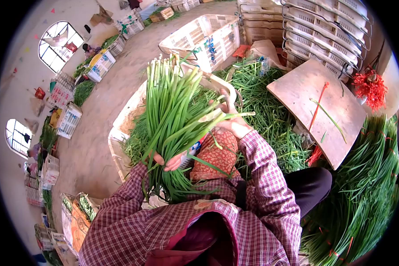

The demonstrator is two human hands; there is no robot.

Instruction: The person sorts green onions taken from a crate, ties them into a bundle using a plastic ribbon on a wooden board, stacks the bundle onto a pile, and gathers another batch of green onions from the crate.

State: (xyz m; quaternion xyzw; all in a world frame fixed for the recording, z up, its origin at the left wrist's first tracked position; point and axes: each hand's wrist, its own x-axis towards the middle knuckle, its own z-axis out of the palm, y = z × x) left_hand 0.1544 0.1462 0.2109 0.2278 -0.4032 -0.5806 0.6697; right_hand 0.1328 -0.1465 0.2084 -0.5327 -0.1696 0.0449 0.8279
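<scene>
A thick bunch of Chinese chives (168, 104) stands in front of me, pale cut ends up and green leaves hanging down. My left hand (169, 160) is wrapped round the lower leaves, its fingers partly hidden by them. My right hand (234, 120) is closed on a few chive stalks (215, 117) that slant across the bunch, pale ends pointing right. Under the bunch is a white plastic crate (119, 150) with more loose greens in it. A red patterned cloth (215, 155) covers my lap.
Loose greens (270, 111) lie heaped beyond my right hand. A board (319, 111) with a red tie and stray leaves is at right, near hanging red ties (370, 88). Tied chive bundles (359, 190) fill the lower right. Crates (323, 33) are stacked behind; another crate (204, 42) stands ahead.
</scene>
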